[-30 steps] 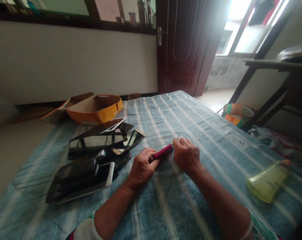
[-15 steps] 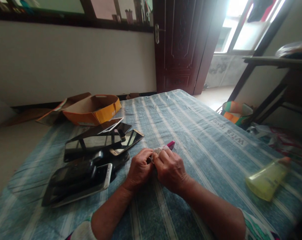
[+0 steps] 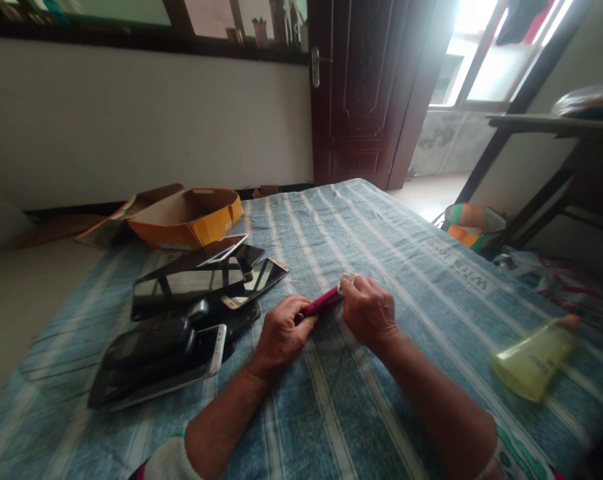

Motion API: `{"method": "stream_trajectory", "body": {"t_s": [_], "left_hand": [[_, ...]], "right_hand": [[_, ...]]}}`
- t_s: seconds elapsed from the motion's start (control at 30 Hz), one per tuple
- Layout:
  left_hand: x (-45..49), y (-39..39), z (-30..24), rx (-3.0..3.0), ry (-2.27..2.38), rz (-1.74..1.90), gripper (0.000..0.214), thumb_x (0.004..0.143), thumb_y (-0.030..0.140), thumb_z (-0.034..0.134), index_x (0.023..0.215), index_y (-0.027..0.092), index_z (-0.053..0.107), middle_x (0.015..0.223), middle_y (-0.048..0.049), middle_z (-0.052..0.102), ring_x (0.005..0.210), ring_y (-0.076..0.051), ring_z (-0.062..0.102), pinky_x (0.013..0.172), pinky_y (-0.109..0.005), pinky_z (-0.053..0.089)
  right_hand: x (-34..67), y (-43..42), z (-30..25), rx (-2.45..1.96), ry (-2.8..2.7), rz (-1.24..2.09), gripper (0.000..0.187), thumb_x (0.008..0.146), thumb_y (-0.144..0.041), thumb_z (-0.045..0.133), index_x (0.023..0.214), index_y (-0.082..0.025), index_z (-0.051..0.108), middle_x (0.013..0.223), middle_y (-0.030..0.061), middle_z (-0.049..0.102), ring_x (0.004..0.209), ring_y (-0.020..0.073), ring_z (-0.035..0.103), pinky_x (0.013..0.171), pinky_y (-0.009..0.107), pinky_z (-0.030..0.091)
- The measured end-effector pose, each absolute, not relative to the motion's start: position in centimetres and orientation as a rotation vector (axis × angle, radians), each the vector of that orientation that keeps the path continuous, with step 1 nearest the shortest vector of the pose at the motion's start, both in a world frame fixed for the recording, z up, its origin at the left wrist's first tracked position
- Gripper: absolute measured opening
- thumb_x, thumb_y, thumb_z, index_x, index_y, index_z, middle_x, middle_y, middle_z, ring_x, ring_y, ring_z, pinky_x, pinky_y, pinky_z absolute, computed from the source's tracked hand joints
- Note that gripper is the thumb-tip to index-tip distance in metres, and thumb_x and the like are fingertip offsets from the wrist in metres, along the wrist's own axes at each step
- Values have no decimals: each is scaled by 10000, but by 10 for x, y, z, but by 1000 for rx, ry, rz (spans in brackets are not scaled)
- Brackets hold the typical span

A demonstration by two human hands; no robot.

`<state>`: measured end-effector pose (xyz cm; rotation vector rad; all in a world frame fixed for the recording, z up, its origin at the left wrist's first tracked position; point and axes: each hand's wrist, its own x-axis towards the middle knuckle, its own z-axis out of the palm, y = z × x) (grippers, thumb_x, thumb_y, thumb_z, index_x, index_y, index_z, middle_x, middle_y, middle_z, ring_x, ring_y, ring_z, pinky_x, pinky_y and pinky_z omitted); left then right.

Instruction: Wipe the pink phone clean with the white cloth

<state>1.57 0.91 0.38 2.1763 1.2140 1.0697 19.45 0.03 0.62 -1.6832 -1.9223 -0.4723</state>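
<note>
My left hand (image 3: 284,331) grips the near end of a slim pink phone (image 3: 322,303), seen nearly edge-on. At its far end my right hand (image 3: 370,308) pinches a crumpled white tissue (image 3: 348,281) against the phone. Most of the tissue is hidden by the fingers. Just left of my left hand lies a phone with a gold frame (image 3: 256,283), screen up. Beside it is a pile of dark-screened phones and tablets, among them a black tablet (image 3: 186,290) and a white-edged device (image 3: 214,353).
An open orange cardboard box (image 3: 216,223) sits at the back left of the striped cloth (image 3: 331,220). A translucent yellow container (image 3: 528,360) lies on its side at the right. Beyond the cloth are a dark red door (image 3: 361,87) and, at right, a desk (image 3: 546,123).
My right hand has slid right and away from my left hand with the tissue, exposing the phone's length between them. My left hand stays nearly in place.
</note>
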Motion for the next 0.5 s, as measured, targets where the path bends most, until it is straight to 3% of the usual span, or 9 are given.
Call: {"method": "stream_trajectory", "body": {"t_s": [0.5], "left_hand": [[15, 11, 0, 2148, 1201, 1096, 73, 783, 167, 601, 799, 164, 672, 860, -58, 692, 794, -170, 656, 739, -274, 514]], "right_hand": [[170, -13, 2, -1362, -2036, -535, 214, 904, -158, 487, 925, -168, 700, 721, 53, 602, 702, 197, 490, 600, 313, 278]]}}
